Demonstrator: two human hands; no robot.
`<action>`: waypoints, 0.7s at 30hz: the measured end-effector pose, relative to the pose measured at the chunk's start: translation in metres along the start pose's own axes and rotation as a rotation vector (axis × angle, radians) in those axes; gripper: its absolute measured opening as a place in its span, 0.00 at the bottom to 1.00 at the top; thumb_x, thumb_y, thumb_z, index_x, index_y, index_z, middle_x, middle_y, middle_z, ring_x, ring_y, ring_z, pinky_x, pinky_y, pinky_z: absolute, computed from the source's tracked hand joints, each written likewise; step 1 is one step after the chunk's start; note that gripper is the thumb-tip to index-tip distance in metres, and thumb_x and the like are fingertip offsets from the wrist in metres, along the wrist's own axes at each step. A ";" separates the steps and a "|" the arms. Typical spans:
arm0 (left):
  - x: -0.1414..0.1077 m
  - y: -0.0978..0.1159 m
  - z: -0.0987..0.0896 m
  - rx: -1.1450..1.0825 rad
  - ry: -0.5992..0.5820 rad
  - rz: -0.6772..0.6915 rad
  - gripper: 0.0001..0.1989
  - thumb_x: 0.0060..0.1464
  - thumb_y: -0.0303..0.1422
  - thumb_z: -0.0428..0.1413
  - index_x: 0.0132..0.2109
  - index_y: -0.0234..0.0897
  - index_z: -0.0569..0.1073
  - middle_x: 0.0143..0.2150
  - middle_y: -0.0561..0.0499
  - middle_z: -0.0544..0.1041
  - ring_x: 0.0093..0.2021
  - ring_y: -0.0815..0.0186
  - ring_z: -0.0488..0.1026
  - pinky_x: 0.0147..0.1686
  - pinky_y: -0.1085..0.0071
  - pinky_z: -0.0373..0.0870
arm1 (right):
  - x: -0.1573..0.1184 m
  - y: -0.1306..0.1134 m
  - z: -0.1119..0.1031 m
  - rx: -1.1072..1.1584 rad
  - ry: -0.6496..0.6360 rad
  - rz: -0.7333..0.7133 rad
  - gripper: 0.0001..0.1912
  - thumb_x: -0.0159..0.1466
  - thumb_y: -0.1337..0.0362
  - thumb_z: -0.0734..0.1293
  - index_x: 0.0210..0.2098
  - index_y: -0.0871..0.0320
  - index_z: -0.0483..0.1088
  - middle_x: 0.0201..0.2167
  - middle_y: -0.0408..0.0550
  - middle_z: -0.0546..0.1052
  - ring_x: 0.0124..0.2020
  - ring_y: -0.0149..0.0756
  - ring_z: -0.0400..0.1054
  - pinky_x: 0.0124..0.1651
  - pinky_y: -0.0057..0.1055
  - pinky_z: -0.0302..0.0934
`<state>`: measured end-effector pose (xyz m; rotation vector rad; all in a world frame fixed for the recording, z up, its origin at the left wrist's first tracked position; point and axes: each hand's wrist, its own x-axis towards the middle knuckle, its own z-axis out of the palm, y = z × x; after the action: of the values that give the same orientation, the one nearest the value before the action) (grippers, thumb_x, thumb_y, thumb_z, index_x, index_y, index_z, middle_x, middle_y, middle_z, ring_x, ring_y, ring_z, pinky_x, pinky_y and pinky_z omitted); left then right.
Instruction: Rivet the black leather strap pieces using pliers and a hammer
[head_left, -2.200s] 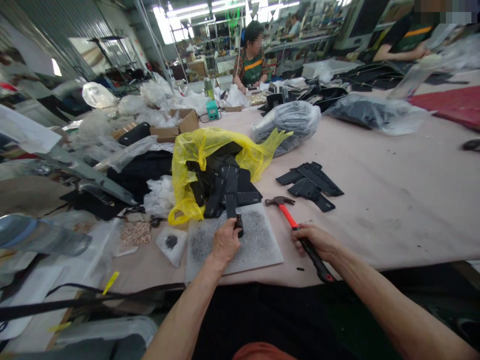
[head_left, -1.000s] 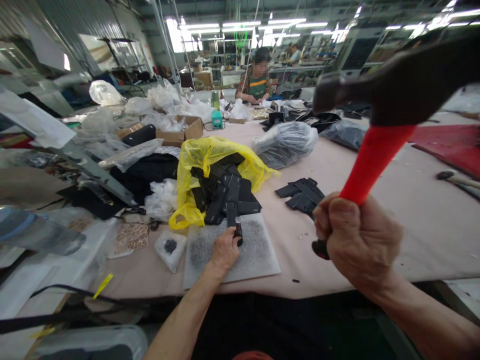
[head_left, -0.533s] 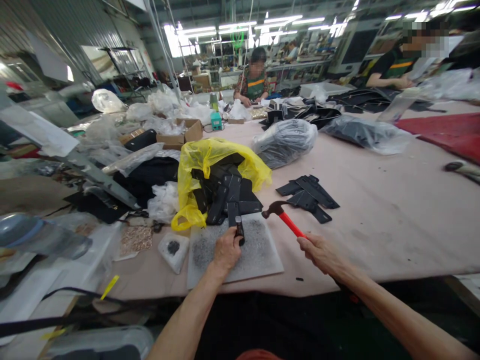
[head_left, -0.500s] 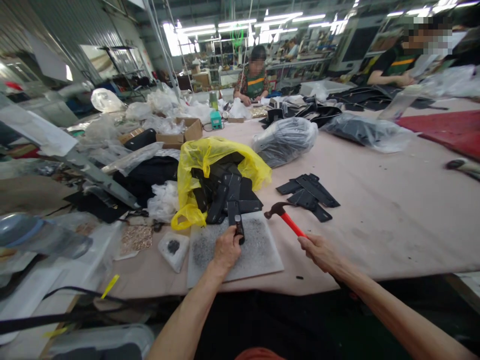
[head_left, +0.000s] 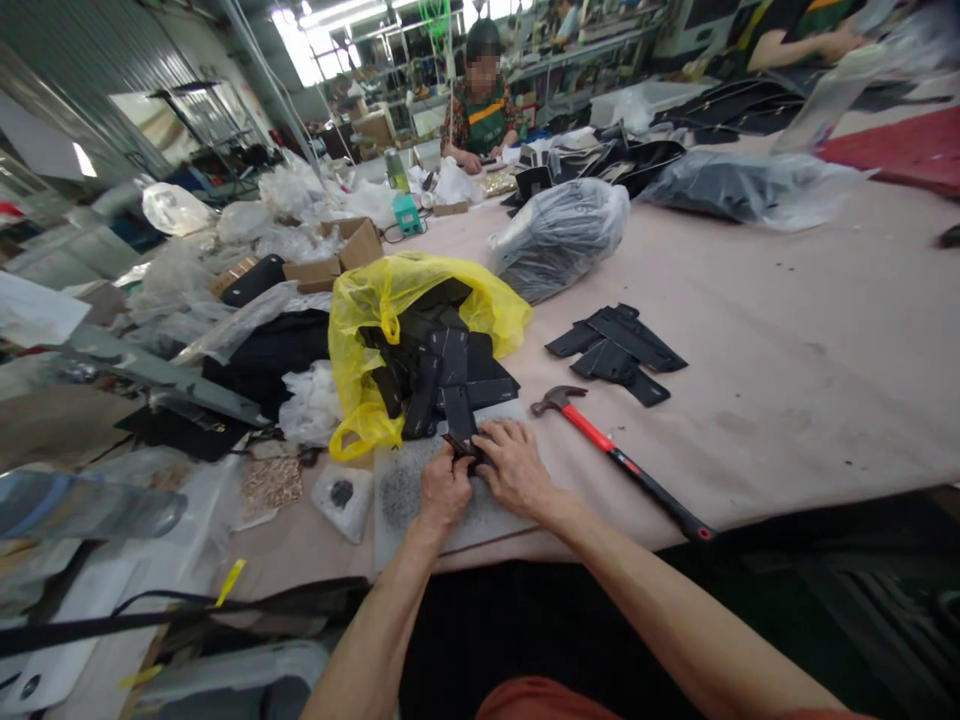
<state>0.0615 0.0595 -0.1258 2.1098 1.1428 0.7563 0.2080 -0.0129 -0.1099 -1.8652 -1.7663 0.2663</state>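
Over the pale grey slab (head_left: 401,500), my left hand (head_left: 444,492) pinches the near end of a flat black strip (head_left: 458,412), which looks folded or bent up there. My right hand (head_left: 516,468) meets it from the right, with fingers curled onto the same end; part of the grip is hidden. A claw hammer (head_left: 596,432) with a red and black handle lies on the table to the right of my right hand. Just beyond the hands, more black strips spill out of a yellow plastic bag (head_left: 349,340).
A small pile of black strips (head_left: 619,350) lies right of the bag. Behind it is a clear bag of dark pieces (head_left: 562,235). A white block with a dark spot (head_left: 343,500) sits left of the slab. Across the table a person (head_left: 484,110) is working.
The hammer has left my right hand and now lies on the table. My right hand has moved left to join my left hand at the strip. The view has tilted down slightly.
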 end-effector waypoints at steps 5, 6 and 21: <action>0.013 -0.003 -0.012 -0.164 0.084 -0.178 0.08 0.57 0.33 0.54 0.40 0.36 0.75 0.34 0.48 0.80 0.34 0.62 0.76 0.37 0.68 0.72 | -0.001 0.005 0.005 0.033 0.003 0.027 0.20 0.60 0.64 0.68 0.52 0.52 0.72 0.58 0.50 0.69 0.60 0.49 0.56 0.64 0.52 0.44; 0.014 -0.005 -0.015 -0.171 0.121 -0.216 0.09 0.57 0.34 0.54 0.40 0.36 0.75 0.34 0.48 0.80 0.33 0.62 0.76 0.36 0.68 0.72 | -0.001 0.006 0.004 0.039 -0.001 0.028 0.20 0.60 0.65 0.68 0.52 0.52 0.72 0.58 0.50 0.69 0.60 0.49 0.56 0.64 0.52 0.44; -0.002 -0.019 -0.012 -0.084 0.061 -0.089 0.10 0.58 0.33 0.53 0.43 0.38 0.77 0.41 0.46 0.81 0.43 0.58 0.79 0.46 0.63 0.74 | 0.012 0.005 0.004 0.061 0.077 0.147 0.14 0.61 0.63 0.67 0.47 0.55 0.71 0.52 0.51 0.73 0.55 0.46 0.61 0.61 0.46 0.46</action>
<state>0.0420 0.0691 -0.1319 1.9654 1.2071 0.8178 0.2117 -0.0005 -0.1131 -1.9377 -1.5558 0.2961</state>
